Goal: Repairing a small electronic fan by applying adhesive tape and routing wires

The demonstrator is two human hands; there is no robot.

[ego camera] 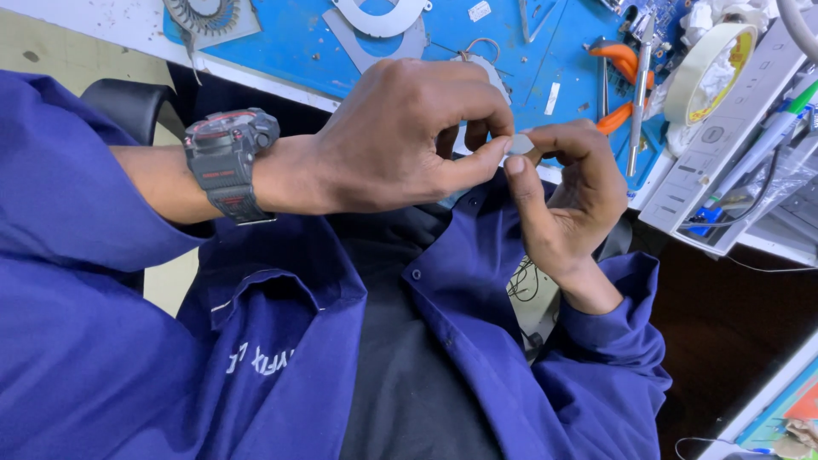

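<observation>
Head view: a small pale flat piece (521, 144) is being pinched between the fingertips of the left hand (400, 136) and the right hand (567, 192), both closed on it, above the lap. Beyond the hands, a blue mat (298, 47), orange-handled pliers (618, 81) and a tape roll (709, 72) are lying untouched. Work on the piece is judged under way; its extent cannot be told.

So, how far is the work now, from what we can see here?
Done: metal parts and a small fan lie loose on the blue mat, so something looks opened up. In hand: left hand and right hand pinch a small pale piece. Left: those parts remain unassembled.
</observation>
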